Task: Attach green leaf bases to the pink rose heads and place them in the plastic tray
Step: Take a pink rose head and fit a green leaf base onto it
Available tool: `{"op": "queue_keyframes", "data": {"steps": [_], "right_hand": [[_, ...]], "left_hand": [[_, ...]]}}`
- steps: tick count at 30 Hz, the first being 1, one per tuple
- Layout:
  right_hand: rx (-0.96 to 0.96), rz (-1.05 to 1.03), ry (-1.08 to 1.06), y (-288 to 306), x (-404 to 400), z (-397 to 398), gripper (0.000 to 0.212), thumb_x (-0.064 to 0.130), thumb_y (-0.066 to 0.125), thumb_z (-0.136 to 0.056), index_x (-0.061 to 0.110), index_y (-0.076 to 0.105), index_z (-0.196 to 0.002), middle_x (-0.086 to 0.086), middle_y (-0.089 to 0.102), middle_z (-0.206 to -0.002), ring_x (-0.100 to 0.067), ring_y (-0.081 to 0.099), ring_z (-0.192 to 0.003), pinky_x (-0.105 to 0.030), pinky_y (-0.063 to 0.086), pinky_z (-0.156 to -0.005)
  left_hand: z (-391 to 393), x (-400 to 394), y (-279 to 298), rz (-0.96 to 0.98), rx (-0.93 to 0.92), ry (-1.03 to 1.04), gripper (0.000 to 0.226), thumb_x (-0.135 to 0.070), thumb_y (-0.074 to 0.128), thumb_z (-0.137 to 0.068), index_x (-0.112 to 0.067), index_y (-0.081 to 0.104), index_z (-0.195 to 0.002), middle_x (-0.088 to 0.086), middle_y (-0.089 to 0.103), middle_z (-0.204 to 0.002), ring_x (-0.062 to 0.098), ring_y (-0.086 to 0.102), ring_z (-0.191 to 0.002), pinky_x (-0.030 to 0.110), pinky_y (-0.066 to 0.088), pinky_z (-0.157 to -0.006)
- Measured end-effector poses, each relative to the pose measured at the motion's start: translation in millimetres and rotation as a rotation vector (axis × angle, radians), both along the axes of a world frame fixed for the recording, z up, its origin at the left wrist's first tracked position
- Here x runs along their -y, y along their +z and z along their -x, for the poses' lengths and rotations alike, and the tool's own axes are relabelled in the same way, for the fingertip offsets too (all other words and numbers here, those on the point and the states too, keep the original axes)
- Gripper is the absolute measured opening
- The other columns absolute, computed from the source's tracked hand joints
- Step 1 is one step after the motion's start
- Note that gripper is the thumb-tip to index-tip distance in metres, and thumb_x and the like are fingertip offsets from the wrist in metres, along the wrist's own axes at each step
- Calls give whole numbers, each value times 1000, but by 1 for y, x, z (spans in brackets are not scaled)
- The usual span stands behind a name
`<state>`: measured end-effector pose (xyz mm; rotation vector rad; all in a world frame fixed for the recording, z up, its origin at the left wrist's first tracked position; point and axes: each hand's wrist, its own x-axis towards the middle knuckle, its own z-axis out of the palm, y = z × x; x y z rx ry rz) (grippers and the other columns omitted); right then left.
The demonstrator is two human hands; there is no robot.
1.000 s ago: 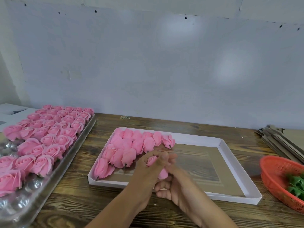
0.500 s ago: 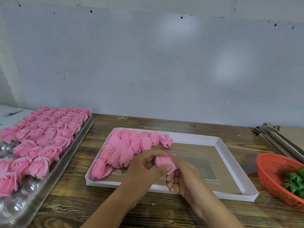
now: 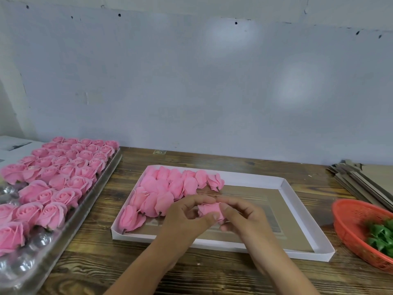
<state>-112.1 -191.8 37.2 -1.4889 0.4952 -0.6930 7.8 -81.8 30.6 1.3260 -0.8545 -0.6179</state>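
A pink rose head [image 3: 209, 209] is held between both hands over the white tray [image 3: 302, 218]. My left hand [image 3: 187, 218] pinches it from the left with thumb and fingers. My right hand [image 3: 242, 216] grips its right side, fingers curled round it. Whether a green leaf base sits under it is hidden by the fingers. Several pink roses [image 3: 165, 190] lie in rows in the tray's left part. Green leaf bases [image 3: 380, 237] lie in an orange basket [image 3: 348, 218] at the right.
A clear plastic tray [image 3: 70, 228] packed with upright pink rose heads [image 3: 57, 177] lies along the left. Stacked cardboard sheets [image 3: 359, 182] rest at the back right. The wooden table [image 3: 212, 271] runs up to a pale wall.
The rose has been turned between the fingers and now lies sideways. Both hands have shifted slightly up and over the tray's front part.
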Motion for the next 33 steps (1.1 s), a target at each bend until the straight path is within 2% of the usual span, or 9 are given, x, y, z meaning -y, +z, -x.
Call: {"op": "queue_keyframes", "data": {"steps": [3, 11, 14, 16, 19, 23, 27, 30, 33], "right_hand": [[0, -19, -21, -2, 1, -1, 18, 8, 61, -95, 13, 78, -94, -13, 73, -80, -16, 62, -65, -23, 54, -62], [16, 140, 88, 0, 1, 1, 37, 0, 62, -92, 32, 77, -102, -6, 75, -95, -15, 62, -78, -25, 56, -64], [40, 112, 35, -2, 2, 0, 31, 0, 65, -90, 27, 78, -98, -7, 75, -94, -21, 64, -76, -24, 56, -65], [47, 76, 1, -4, 4, -1, 25, 1, 66, -90, 21, 78, -96, -14, 74, -93, -23, 66, -77, -23, 56, -65], [49, 41, -14, -6, 5, -2, 20, 3, 66, -89, 18, 78, -97, -22, 70, -93, -24, 69, -76, -25, 57, -67], [40, 67, -9, -6, 6, -1, 20, 4, 66, -90, 17, 77, -100, -13, 74, -91, -29, 66, -74, -23, 55, -63], [45, 145, 79, -6, 6, 0, 32, 3, 67, -89, 29, 75, -106, 0, 76, -103, -18, 70, -96, -28, 57, -78], [52, 204, 79, -6, 5, -1, 33, -1, 66, -88, 24, 76, -107, -1, 76, -106, -19, 69, -104, -42, 55, -93], [58, 195, 16, -7, 5, -3, 28, 3, 68, -89, 25, 77, -102, -1, 77, -102, -22, 71, -98, -48, 54, -94]], "left_hand": [[1, 1, -2, -21, 62, 29, 32, -12, 81, -83, -42, 75, -95, -14, 76, -101, 5, 71, -95, 15, 55, -78], [-1, -1, 0, -28, -63, 1, 20, -20, 73, -89, -38, 78, -98, -17, 74, -85, 0, 69, -83, 20, 56, -76], [0, 0, 2, -13, -80, -51, 14, -29, 72, -90, -38, 77, -100, -9, 77, -103, 9, 71, -100, 28, 59, -86], [1, 0, 3, -5, -27, -62, 19, -38, 80, -82, -42, 75, -100, -12, 75, -109, 5, 70, -103, 22, 58, -83], [3, 1, 0, 21, 45, -35, 34, -18, 84, -80, -43, 75, -100, -16, 74, -109, 2, 71, -100, 12, 54, -77], [2, 3, -3, 26, 60, 32, 29, -12, 76, -88, -39, 77, -98, -14, 76, -103, 3, 72, -95, 15, 55, -76], [1, 3, -1, 30, 9, 13, 23, -17, 69, -93, -37, 78, -100, -6, 77, -104, 11, 72, -101, 27, 60, -82], [1, 3, 0, 40, -39, -24, 19, -20, 67, -94, -35, 78, -100, -3, 77, -106, 15, 71, -105, 30, 61, -84], [3, 2, 1, 30, 46, -24, 25, -27, 77, -85, -49, 74, -98, -16, 75, -107, 5, 70, -102, 18, 57, -81]]}}
